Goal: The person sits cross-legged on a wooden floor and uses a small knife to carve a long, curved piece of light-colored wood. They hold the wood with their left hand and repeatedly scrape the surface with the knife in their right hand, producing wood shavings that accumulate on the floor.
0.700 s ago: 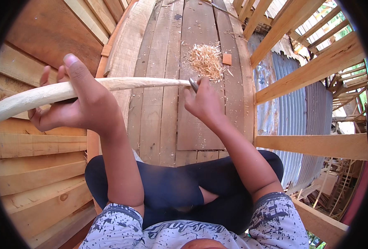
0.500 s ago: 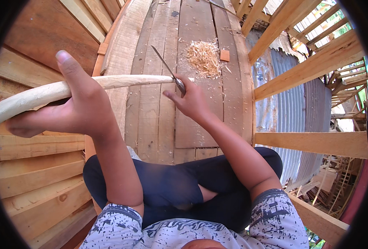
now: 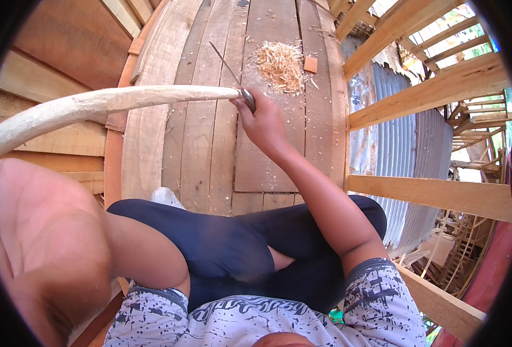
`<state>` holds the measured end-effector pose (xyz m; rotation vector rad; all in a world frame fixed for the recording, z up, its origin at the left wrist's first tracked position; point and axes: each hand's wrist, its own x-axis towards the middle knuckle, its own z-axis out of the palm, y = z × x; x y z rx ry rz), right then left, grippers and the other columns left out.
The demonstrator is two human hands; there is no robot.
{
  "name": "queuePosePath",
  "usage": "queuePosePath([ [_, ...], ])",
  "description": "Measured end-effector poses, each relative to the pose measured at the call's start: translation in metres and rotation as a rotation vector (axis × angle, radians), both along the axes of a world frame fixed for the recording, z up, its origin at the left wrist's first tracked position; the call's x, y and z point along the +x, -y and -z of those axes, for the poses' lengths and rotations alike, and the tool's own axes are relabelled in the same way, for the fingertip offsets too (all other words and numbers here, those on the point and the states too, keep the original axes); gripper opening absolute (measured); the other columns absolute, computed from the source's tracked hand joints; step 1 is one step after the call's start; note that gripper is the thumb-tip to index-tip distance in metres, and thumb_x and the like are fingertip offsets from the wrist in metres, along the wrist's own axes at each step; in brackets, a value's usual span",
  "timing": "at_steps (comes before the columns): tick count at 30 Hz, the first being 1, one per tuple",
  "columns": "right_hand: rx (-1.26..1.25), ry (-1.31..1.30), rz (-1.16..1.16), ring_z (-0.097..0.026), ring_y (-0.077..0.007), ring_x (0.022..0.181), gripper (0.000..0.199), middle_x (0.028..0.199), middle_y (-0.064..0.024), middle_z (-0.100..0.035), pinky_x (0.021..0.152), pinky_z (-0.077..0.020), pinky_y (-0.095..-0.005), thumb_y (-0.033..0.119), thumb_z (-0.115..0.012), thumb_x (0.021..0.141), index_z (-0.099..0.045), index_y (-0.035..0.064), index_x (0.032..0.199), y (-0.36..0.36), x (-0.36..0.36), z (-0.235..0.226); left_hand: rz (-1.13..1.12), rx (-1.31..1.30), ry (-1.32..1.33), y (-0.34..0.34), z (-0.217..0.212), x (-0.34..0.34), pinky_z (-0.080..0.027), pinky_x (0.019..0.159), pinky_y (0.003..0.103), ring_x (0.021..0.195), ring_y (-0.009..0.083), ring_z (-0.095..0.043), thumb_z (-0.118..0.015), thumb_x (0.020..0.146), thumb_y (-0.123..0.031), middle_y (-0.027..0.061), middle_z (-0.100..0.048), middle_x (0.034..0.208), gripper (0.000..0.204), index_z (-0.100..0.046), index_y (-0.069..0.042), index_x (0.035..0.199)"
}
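A long, pale, curved wooden stick [image 3: 111,101], stripped of bark, arches from the left rim to my right hand [image 3: 263,120]. Closed round a knife [image 3: 248,99], that hand has its thumb against the handle near the stick's thin end. The narrow blade points away and to the left, above the stick. My left hand [image 3: 54,225] looms large and blurred at the lower left, palm showing, below the stick and apart from its visible length. Its fingers run out at the rim or are hidden.
Wood shavings [image 3: 281,66] lie heaped on the plank floor [image 3: 201,133], beside a small orange-brown block [image 3: 311,64]. Stacked timber boards [image 3: 65,144] form the left side. A wooden railing [image 3: 429,195] lines the right, with corrugated metal sheets [image 3: 397,115] beyond. My crossed legs [image 3: 221,243] are in front.
My left hand has let go of the stick and swung down and toward me. The stick has shifted up in view. My right hand keeps the knife at its end.
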<state>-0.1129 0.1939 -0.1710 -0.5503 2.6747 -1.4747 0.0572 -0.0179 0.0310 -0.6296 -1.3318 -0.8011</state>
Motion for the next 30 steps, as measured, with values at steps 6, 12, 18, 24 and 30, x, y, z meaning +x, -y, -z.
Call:
queuePosePath([
  [6,0.015,0.033,-0.019,-0.068,-0.0350,0.075,0.033,0.082,-0.0188,-0.069,0.065,-0.0505,-0.0416,0.030,-0.067,0.093,-0.064,0.0058,0.116,0.000,-0.002,0.002,0.040,0.060,0.054,0.002,0.016,0.010,-0.045,0.094,0.035,0.104,0.0182,-0.056,-0.063,0.091,-0.008,0.0115,-0.058,0.114,0.034,-0.048,-0.001,0.121],
  [12,-0.054,0.000,-0.003,-0.039,-0.0103,0.056,0.024,0.061,-0.0030,-0.047,0.052,-0.0353,-0.0296,0.021,-0.066,0.095,-0.065,0.0040,0.112,0.001,-0.001,0.007,0.059,0.089,0.061,0.005,0.025,0.014,-0.046,0.093,0.036,0.103,0.0187,-0.056,-0.063,0.091,-0.010,0.0114,-0.058,0.113,0.034,-0.049,-0.002,0.121],
  [18,-0.058,0.026,-0.013,-0.038,-0.0073,0.058,0.025,0.063,-0.0004,-0.046,0.052,-0.0332,-0.0271,0.019,-0.066,0.095,-0.064,0.0030,0.114,0.004,-0.001,0.006,0.078,0.115,0.072,0.014,0.029,0.018,-0.047,0.091,0.037,0.102,0.0192,-0.057,-0.063,0.092,-0.012,0.0112,-0.059,0.113,0.034,-0.049,-0.003,0.120],
  [24,-0.107,-0.013,-0.009,-0.036,-0.0056,0.057,0.025,0.062,0.0021,-0.045,0.051,-0.0312,-0.0255,0.016,-0.066,0.096,-0.063,0.0016,0.116,0.003,-0.003,0.017,0.091,0.134,0.080,0.015,0.031,0.019,-0.047,0.089,0.037,0.101,0.0196,-0.057,-0.063,0.092,-0.015,0.0110,-0.059,0.112,0.033,-0.049,-0.003,0.120],
  [30,-0.056,-0.008,-0.005,-0.036,-0.0051,0.057,0.024,0.062,0.0036,-0.044,0.050,-0.0302,-0.0262,0.016,-0.065,0.096,-0.064,0.0021,0.116,0.004,0.000,0.010,0.093,0.143,0.075,0.013,0.028,0.027,-0.048,0.088,0.038,0.100,0.0201,-0.058,-0.064,0.092,-0.017,0.0109,-0.059,0.112,0.033,-0.050,-0.004,0.119],
])
